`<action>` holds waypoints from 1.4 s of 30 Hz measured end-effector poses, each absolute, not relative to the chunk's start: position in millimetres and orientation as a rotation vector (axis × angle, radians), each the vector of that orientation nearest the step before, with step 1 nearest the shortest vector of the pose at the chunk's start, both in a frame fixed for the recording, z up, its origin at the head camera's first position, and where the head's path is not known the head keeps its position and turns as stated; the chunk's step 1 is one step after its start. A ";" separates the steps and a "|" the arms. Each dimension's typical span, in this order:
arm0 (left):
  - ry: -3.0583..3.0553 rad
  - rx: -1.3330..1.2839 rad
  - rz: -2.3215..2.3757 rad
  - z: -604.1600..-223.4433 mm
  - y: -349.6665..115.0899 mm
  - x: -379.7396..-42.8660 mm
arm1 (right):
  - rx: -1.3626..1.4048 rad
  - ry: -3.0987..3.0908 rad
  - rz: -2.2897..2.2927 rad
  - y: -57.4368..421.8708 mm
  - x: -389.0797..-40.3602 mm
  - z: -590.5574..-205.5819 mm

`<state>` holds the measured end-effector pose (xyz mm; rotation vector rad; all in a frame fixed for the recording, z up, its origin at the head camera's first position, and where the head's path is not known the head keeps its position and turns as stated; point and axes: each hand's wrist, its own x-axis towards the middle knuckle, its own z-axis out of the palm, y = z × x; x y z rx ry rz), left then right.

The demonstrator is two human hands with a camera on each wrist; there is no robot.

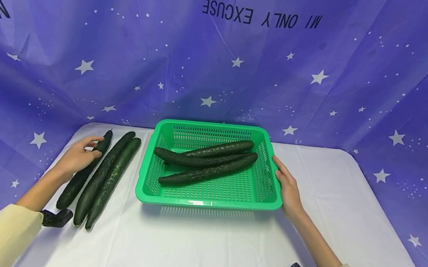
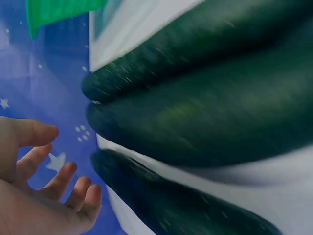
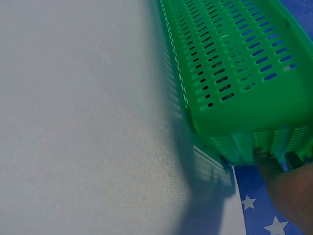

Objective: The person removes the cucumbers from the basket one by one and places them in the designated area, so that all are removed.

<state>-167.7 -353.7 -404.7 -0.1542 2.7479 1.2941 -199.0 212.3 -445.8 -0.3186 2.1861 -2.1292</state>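
My left hand (image 1: 78,157) is above the leftmost cucumber (image 1: 76,187), fingers loosely bent and nothing between them. Beside that one lie two more dark green cucumbers, the middle cucumber (image 1: 99,181) and the right cucumber (image 1: 114,179), side by side. In the left wrist view, the left hand (image 2: 44,191) shows apart from the cucumber tips. My right hand (image 1: 289,191) touches the outer right side of a green plastic basket (image 1: 204,204) with extended fingers; some are hidden. Inside the basket lie several cucumbers, including a front cucumber (image 1: 208,174).
A white cloth (image 1: 199,249) covers the table. Behind it and along the sides hangs a purple curtain (image 1: 189,76) with white stars and printed words. The basket stands near the table's back edge, close to the curtain.
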 end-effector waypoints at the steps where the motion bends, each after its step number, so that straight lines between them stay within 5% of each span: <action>1: 2.754 -0.142 1.303 -401.9 -350.2 -168.6 | -0.316 2.186 -2.129 212.1 -198.7 -445.4; 22: 2.524 0.310 1.464 -329.7 -231.8 -212.1 | -0.314 2.180 -2.135 213.0 -199.5 -447.5; 42: 2.310 0.433 1.341 -358.8 -137.1 -272.2 | -0.308 2.180 -2.128 213.1 -198.0 -445.4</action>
